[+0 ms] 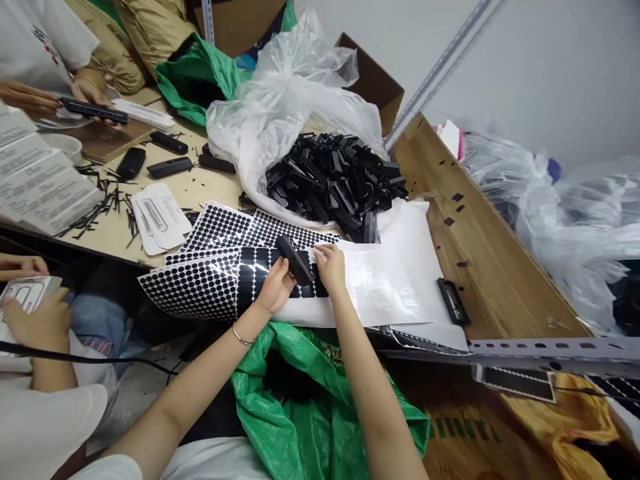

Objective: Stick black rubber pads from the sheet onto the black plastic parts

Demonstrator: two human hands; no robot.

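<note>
My left hand point(277, 287) grips a black oblong plastic piece point(295, 261), tilted over a sheet of black stickers. My right hand point(331, 268) is just right of that piece, its thumb and forefinger closed together; whatever they may pinch is too small to make out. Beneath both hands lies the sticker sheet point(210, 283), with rows of black dots on its left and larger black rectangles in the middle. Its right part is bare white backing point(385, 283). Behind my hands, a heap of similar black plastic parts point(330, 180) spills from a clear plastic bag point(295, 107).
An open green sack point(320, 413) hangs below the table edge, between my forearms. One black part point(453, 301) lies on the wooden board at right. White boxes point(45, 173), printed cards point(160, 217) and black scraps lie at left. Two other people handle things on the left.
</note>
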